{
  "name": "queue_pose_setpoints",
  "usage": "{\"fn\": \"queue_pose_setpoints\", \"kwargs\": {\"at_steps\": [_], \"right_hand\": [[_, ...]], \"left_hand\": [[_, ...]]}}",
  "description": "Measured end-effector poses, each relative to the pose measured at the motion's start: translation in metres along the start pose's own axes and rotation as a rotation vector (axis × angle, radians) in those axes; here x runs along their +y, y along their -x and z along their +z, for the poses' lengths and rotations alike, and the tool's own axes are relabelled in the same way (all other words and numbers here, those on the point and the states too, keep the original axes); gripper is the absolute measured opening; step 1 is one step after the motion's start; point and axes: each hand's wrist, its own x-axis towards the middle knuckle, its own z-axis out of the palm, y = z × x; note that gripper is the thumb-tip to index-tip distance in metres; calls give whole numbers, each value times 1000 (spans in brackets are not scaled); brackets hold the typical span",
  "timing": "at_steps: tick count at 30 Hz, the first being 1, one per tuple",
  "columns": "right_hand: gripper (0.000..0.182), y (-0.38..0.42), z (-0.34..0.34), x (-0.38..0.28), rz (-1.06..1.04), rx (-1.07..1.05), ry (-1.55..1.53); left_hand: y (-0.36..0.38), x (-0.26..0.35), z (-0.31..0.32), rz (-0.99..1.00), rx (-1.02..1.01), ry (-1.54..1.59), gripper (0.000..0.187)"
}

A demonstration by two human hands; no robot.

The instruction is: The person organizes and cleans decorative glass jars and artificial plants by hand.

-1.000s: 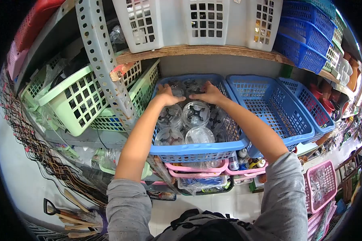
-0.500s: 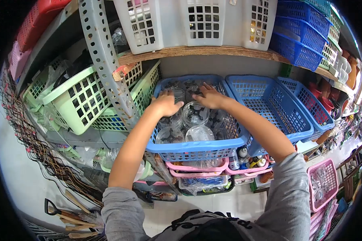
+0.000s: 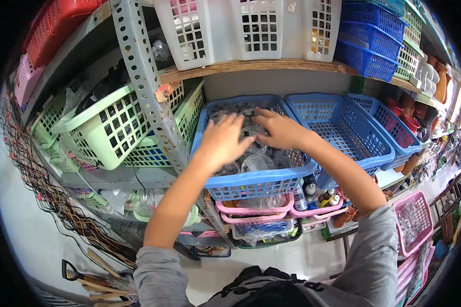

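Note:
A blue plastic basket [image 3: 261,178] on the shelf holds several clear round plastic containers [image 3: 257,161] with dark pieces showing through them. My left hand [image 3: 222,142] is over the left part of the basket, fingers spread and slightly blurred, with nothing visible in it. To its right, my right hand [image 3: 283,131] reaches over the containers with its fingers stretched out and apart. The two thumbs come close together above the middle of the basket. Whether the fingertips touch the containers cannot be made out. Both hands hide part of the contents.
Another blue basket [image 3: 346,106] stands directly to the right. A perforated metal post [image 3: 147,84] rises at the left, beside light green baskets [image 3: 100,127]. Above runs a wooden shelf edge [image 3: 271,65] carrying a white basket [image 3: 221,36]. Pink baskets [image 3: 253,217] sit below.
Both hands have lifted from the containers and drawn toward me. My left hand has moved right, closer to my right hand. The view has shifted slightly.

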Motion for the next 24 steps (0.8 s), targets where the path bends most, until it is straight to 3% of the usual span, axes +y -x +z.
{"fn": "queue_pose_setpoints", "kwargs": {"at_steps": [1, 3, 6, 7, 11, 13, 17, 19, 21, 22, 24], "right_hand": [[59, 11, -4, -9, 7, 4, 3], [43, 36, -9, -29, -164, 291, 1], [36, 81, -16, -65, -132, 372, 41], [32, 96, -13, -76, -150, 455, 12], [22, 185, 39, -101, -65, 397, -96], [21, 232, 90, -106, -3, 329, -239], [24, 371, 238, -108, 371, -43, -268], [29, 452, 293, -117, 606, -308, -394], [35, 525, 335, -132, 812, -502, -571], [36, 556, 348, -143, 890, -589, -572], [39, 614, 369, -171, 1013, -738, -614]], "left_hand": [[9, 12, -1, 57, 107, 17, 58], [27, 37, -19, 82, 102, 45, 53], [66, 58, -16, 173, 275, 150, 46], [82, 64, -17, 206, 286, 180, 44], [156, 81, 31, 243, 128, 481, 36], [199, 86, 83, 210, -138, 797, 33], [304, 97, 223, 28, -450, 755, 31], [363, 100, 271, -77, -698, 633, 34], [424, 102, 318, -164, -742, 949, 34], [448, 105, 335, -146, -758, 950, 34], [487, 113, 353, -418, -786, 1077, 33]]}}
